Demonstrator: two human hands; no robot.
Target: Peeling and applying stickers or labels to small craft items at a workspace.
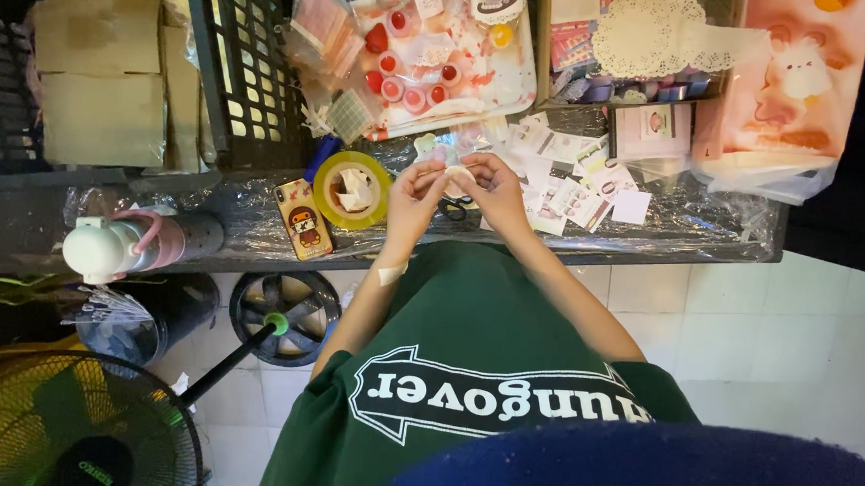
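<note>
Both my hands meet over the front of a plastic-covered table. My left hand and my right hand pinch one small pale, round sticker-like piece between their fingertips. A small plaster sits on my left wrist. Just beyond the fingers lie a clear wrapper and several small printed paper cards. Black scissors lie under my hands, partly hidden.
A yellow tape roll and a phone in a cartoon case lie left of my hands. A white-and-pink bottle, black crate, cardboard boxes, a tray of red-and-pink small items, white doilies, pink bag. Fans stand on the floor.
</note>
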